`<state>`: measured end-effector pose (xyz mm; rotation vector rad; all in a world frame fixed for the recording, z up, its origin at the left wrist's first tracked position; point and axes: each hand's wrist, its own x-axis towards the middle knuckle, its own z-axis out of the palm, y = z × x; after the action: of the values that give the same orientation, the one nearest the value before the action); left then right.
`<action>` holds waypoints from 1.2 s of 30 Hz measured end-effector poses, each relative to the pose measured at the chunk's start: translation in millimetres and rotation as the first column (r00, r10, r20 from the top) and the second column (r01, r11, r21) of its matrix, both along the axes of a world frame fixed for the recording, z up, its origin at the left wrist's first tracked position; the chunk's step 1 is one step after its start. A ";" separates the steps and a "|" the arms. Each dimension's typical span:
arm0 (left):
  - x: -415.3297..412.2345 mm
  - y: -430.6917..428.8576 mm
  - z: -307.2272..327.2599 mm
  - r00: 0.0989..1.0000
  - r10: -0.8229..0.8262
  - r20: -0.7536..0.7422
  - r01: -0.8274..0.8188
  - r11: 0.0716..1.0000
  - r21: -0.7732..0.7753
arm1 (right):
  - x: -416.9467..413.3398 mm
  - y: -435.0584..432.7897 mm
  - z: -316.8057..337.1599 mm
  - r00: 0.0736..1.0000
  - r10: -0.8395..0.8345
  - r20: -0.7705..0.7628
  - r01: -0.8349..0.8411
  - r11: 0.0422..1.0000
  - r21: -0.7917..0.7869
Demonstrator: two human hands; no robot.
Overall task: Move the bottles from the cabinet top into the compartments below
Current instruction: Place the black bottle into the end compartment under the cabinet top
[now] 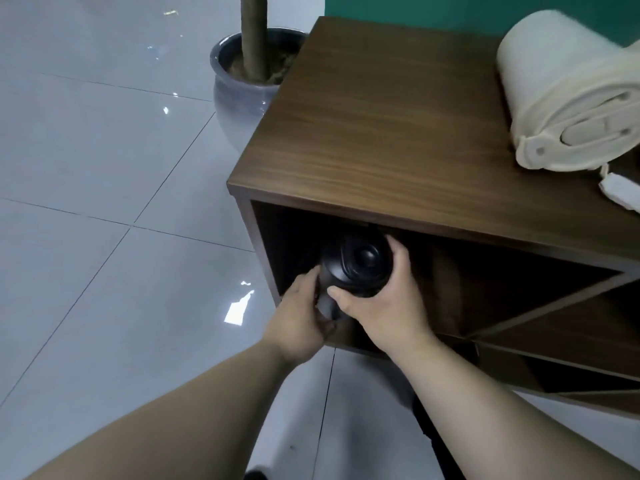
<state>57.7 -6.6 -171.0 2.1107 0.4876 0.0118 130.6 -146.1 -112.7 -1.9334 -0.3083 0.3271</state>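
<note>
A black bottle (356, 263) sits in the mouth of the left compartment of the dark wood cabinet (381, 133), its lid end facing me. My right hand (377, 306) wraps the bottle's right and lower side. My left hand (301, 323) holds its lower left part, where a grey piece shows between my fingers. A cream bottle (568, 95) lies on its side at the right of the cabinet top, lid toward me. The black bottle's body is hidden in the dark compartment.
A grey plant pot (242, 88) with a trunk stands on the tiled floor just left of the cabinet. Diagonal wooden dividers (540, 306) split the compartments to the right. A white strap end (620, 192) lies near the cream bottle.
</note>
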 end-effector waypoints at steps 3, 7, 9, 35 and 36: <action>5.9 0.1 -7.1 0.996 0.083 0.034 -0.084 0.996 0.032 | 5.5 12.8 -9.1 1.000 -0.003 -0.022 0.004 1.000 0.026; 12.1 -2.8 -17.5 0.988 0.155 0.012 -0.156 0.981 0.114 | 8.4 20.2 -18.6 1.000 0.020 0.001 -0.020 0.999 0.049; 15.2 -4.2 -22.4 0.983 0.184 0.013 -0.184 0.974 0.130 | 9.8 22.0 -20.7 1.000 0.024 0.005 -0.024 0.997 0.069; 16.4 0.5 -23.6 0.976 0.218 -0.031 -0.216 0.975 0.050 | -0.3 36.6 -32.7 0.985 -0.174 -0.005 0.174 0.985 0.002; 16.7 0.8 -23.7 0.977 0.213 -0.030 -0.212 0.976 0.050 | -0.1 36.4 -32.8 0.985 -0.175 -0.001 0.175 0.985 0.000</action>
<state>74.4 -5.8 -194.7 2.0975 0.7393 0.1098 130.5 -109.7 -145.6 -1.9446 -0.1355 0.2123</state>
